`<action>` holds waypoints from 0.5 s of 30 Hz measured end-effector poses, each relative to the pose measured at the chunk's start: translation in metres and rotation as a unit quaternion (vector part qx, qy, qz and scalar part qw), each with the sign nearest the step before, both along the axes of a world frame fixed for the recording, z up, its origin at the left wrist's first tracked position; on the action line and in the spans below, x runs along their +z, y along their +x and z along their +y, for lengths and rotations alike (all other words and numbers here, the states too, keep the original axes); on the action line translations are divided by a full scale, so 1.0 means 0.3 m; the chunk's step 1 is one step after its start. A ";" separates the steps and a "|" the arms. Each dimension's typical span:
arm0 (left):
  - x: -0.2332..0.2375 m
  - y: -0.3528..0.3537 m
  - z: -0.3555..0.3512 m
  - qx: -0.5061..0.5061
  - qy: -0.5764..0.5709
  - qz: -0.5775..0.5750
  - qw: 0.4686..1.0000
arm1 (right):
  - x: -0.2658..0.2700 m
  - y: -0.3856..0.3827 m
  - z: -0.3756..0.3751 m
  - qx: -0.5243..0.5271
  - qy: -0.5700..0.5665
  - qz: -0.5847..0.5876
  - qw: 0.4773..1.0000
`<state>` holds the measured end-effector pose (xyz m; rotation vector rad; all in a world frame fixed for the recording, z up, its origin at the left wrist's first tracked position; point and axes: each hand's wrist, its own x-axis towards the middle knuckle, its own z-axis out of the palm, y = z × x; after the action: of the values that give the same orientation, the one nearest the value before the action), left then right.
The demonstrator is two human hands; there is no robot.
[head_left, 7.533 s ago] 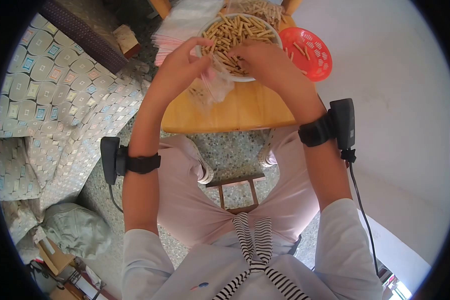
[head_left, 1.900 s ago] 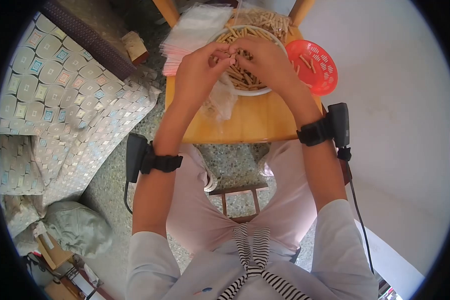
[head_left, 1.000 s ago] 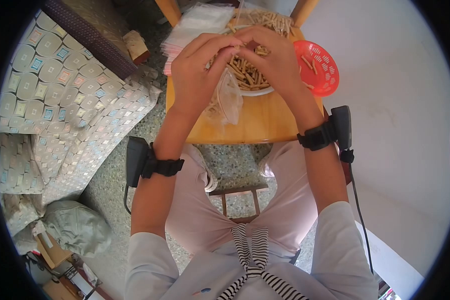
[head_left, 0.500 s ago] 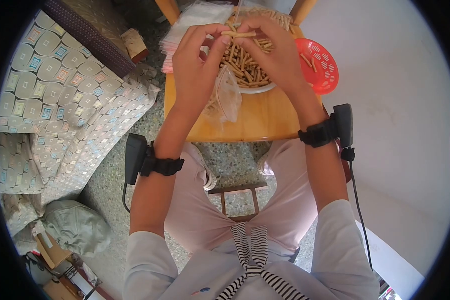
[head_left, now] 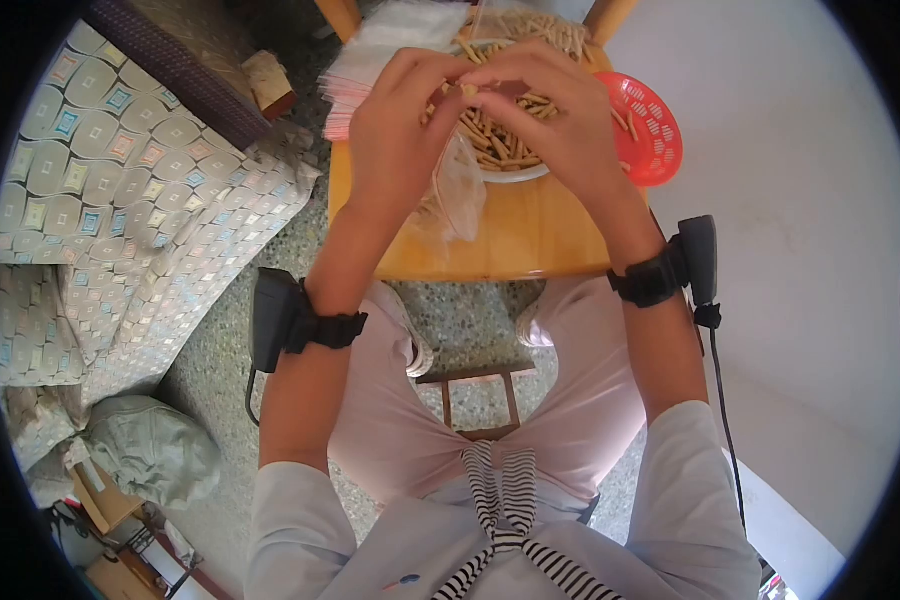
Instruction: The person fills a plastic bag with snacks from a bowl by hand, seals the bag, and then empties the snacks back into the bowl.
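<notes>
Above a white bowl (head_left: 518, 178) filled with short tan sticks (head_left: 490, 143), my two hands meet at their fingertips. My left hand (head_left: 402, 125) is closed on a tan stick piece (head_left: 452, 89). Pinched at my right hand (head_left: 550, 115) is another piece (head_left: 470, 91), its end facing the first; whether the two are joined cannot be made out. A clear plastic bag (head_left: 461, 190) with some pieces inside lies beside the bowl, below my left hand. My fingers hide part of the bowl.
A wooden chair seat (head_left: 530, 240) bears the bowl. A stack of clear bags (head_left: 355, 90) lies at its left, a red basket (head_left: 660, 140) with a few sticks at its right. Another bag of sticks (head_left: 560, 32) is behind. Patterned cloth (head_left: 140, 190) hangs at the left.
The stick that was stretched whole between my hands now shows as short ends at my fingertips. My right hand has moved slightly right and down, and the red basket has shifted a little.
</notes>
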<state>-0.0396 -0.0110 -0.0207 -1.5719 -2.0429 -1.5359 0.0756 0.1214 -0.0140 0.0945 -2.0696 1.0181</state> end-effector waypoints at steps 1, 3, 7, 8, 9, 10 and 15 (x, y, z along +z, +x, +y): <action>0.005 -0.007 -0.003 0.007 -0.022 -0.003 1.000 | -0.002 -0.001 0.004 -0.015 -0.002 -0.009 1.000; 0.006 -0.022 -0.013 0.012 -0.043 -0.006 0.999 | -0.010 -0.004 0.016 -0.032 -0.003 -0.018 0.999; 0.012 -0.048 -0.045 0.009 -0.242 -0.073 0.968 | -0.040 0.019 0.058 -0.023 -0.053 -0.125 0.991; 0.016 -0.054 -0.055 -0.008 -0.282 -0.085 0.956 | -0.048 0.025 0.065 -0.024 -0.044 -0.178 0.983; 0.011 -0.061 -0.062 -0.008 -0.282 -0.085 0.956 | -0.056 0.025 0.061 -0.024 -0.043 -0.177 0.983; -0.003 -0.066 -0.068 -0.014 -0.287 -0.101 0.952 | -0.065 0.029 0.058 0.010 -0.070 -0.188 0.980; -0.041 -0.091 -0.062 -0.038 -0.267 -0.155 0.951 | -0.054 0.057 0.016 0.080 -0.076 -0.262 0.959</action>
<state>-0.0670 -0.0295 -0.0329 -1.6684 -2.7882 -1.3990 0.0928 0.1262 -0.0303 -0.1004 -2.4746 1.4149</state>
